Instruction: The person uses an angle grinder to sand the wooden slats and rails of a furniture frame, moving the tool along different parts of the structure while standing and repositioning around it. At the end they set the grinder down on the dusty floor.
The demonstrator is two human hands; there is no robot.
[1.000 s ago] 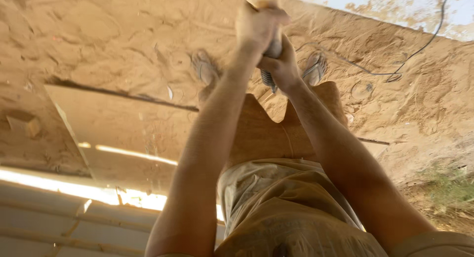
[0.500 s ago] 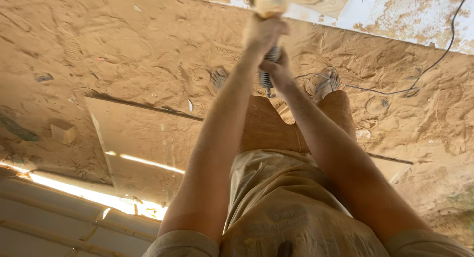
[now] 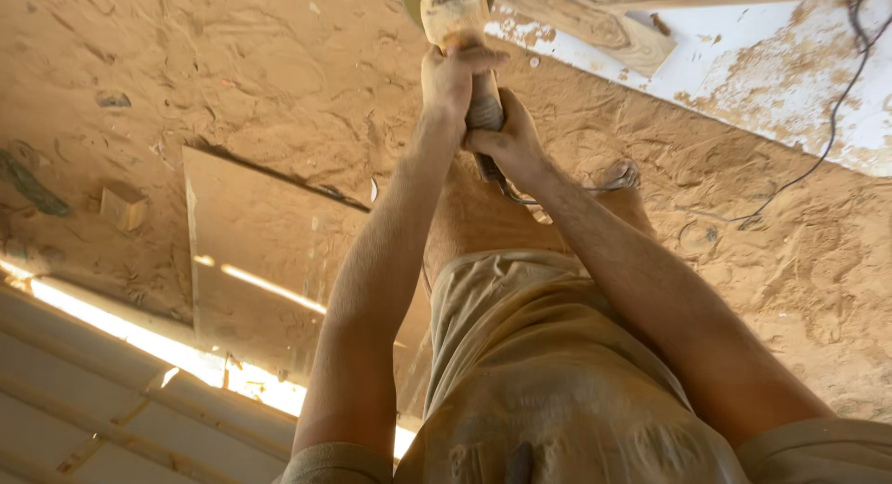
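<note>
1. Both forearms are bare and lightly haired; the left hand [image 3: 452,75] and right hand [image 3: 509,142] wear no gloves
2. Short dusty tan sleeves [image 3: 336,464] show at the upper arms
3. Khaki shorts [image 3: 548,354], coated in pale dust, end above bare knees
4. A worn, dust-covered shoe [image 3: 617,176] is on one foot

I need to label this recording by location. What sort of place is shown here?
Probably a woodworking or construction site. Thick tan sawdust covers the floor, a flat wooden board lies on it, and both hands grip a dusty handheld power tool with a black cable nearby.
</note>
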